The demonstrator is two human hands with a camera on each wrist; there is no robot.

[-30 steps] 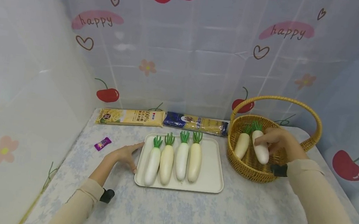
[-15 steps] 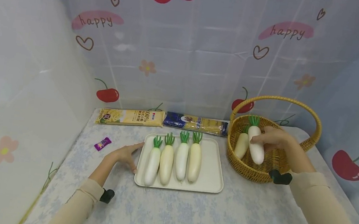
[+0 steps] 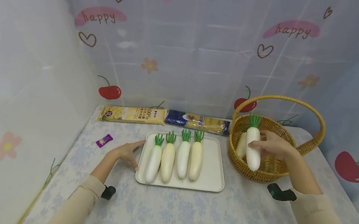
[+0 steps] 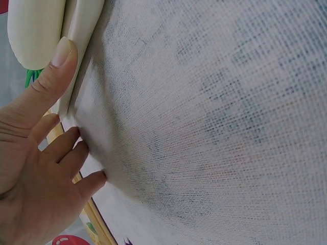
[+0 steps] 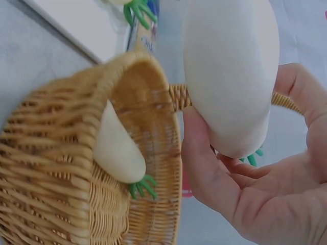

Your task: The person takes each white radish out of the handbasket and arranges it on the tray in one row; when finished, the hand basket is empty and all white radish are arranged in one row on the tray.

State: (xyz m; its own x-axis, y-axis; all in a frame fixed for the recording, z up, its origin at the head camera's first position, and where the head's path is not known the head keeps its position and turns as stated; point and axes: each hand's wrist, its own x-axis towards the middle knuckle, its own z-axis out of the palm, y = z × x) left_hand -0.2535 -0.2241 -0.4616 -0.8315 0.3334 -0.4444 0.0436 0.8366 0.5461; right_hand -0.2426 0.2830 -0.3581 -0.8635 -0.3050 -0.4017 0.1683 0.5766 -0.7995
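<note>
My right hand grips a white radish with a green top, holding it above the wicker basket. In the right wrist view the thumb and fingers wrap the same white radish, clear of the basket rim. Another, creamier radish lies inside the basket. My left hand touches the left edge of a white tray, thumb and fingers spread. On that tray lie several radishes side by side, green tops away from me. The left wrist view shows the thumb against the tray rim.
Behind the tray lie a yellow pasta packet and a blue-and-yellow pasta packet. A small purple wrapped sweet is on the patterned cloth at the left. The basket's tall handle arches over its opening. A printed curtain stands behind.
The right hand has lifted the white radish up from inside the basket and shifted it slightly left and toward me. The left hand stays at the tray edge.
</note>
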